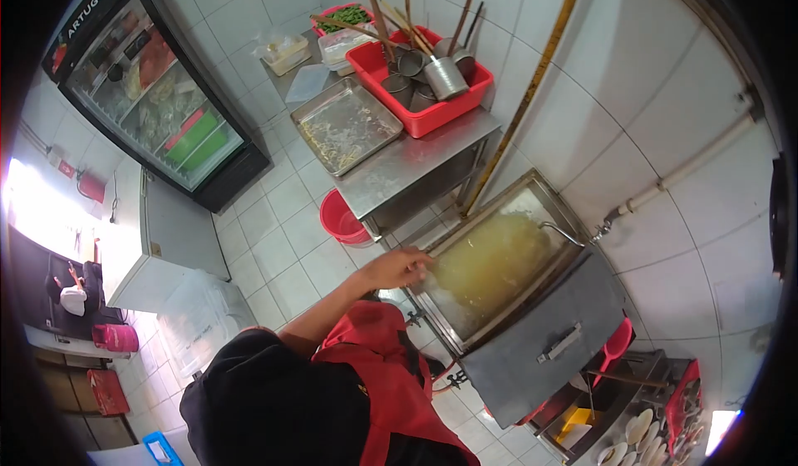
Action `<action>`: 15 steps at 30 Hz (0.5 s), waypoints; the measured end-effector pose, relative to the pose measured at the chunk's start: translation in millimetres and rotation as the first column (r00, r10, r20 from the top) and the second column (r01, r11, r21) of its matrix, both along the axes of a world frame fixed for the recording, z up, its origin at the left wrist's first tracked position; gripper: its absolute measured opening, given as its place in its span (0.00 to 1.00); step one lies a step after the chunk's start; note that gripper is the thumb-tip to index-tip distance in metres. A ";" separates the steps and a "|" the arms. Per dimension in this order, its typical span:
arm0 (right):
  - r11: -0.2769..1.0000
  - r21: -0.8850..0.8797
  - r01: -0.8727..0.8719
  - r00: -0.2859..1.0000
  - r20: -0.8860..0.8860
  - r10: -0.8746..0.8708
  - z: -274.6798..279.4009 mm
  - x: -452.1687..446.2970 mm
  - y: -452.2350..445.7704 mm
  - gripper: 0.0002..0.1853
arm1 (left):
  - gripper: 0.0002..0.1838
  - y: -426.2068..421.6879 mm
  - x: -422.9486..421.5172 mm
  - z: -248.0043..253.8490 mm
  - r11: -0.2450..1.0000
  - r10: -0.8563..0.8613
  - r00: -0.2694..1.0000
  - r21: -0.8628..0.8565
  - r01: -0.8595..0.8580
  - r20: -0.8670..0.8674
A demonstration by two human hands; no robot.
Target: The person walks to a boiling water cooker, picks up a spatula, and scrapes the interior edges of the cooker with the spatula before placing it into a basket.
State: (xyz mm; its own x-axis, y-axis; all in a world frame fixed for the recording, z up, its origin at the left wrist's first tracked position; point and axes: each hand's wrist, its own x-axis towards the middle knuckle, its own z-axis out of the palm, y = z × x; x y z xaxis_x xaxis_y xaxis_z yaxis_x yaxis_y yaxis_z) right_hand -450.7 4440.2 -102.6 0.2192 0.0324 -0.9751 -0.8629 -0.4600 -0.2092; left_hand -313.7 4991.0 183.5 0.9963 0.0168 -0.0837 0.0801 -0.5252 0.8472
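My left hand [403, 268] reaches over the near left rim of a metal boiling vat [532, 185]. Its fingers are loosely bent and somewhat apart, pointing toward the liquid, and I see nothing held in them. Cloudy yellowish liquid [490, 258] with pale foam fills the vat, and what lies beneath the surface cannot be made out. A curved metal spout [564, 233] from the wall reaches over the far side. A grey metal lid or panel [544, 333] adjoins the vat on the right. My right hand is outside the view.
Beyond the vat stands a steel table [416, 171] with a scrap-strewn metal tray [345, 125] and a red basin [465, 104] of long-handled metal strainers. A pink bucket [342, 216] sits on the floor. A glass-door fridge [158, 92] is at left; bowls and spoons [640, 429] lie lower right.
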 end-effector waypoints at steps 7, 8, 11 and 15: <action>0.995 -0.007 0.103 0.993 -0.050 -0.104 -15.4 -44.6 146.7 0.22 | 0.29 217.8 63.4 -32.4 0.830 0.552 0.791 -0.257 -0.494 0.262; 0.993 -0.016 0.115 0.993 -0.025 -0.116 -8.9 -49.6 166.2 0.22 | 0.30 253.4 88.7 -23.8 0.801 0.599 0.726 -0.231 -0.553 0.338; 0.986 -0.025 0.165 0.984 0.066 -0.163 5.3 -52.5 234.7 0.23 | 0.38 362.2 175.7 -8.5 0.688 0.726 0.555 -0.445 -0.573 0.406; 0.978 -0.040 0.207 0.970 0.138 -0.200 34.9 -53.6 292.7 0.23 | 0.48 461.1 302.4 45.7 0.633 0.773 0.388 -0.575 -0.519 0.502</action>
State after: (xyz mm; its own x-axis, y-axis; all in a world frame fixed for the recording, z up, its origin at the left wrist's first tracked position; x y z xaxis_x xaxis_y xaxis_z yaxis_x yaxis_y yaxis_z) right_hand -504.3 4732.9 -67.8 0.3434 -0.0775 -0.9360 -0.9056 -0.2915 -0.3081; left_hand -11.3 5452.1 229.2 0.4413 0.7842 0.4362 -0.3422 -0.3023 0.8897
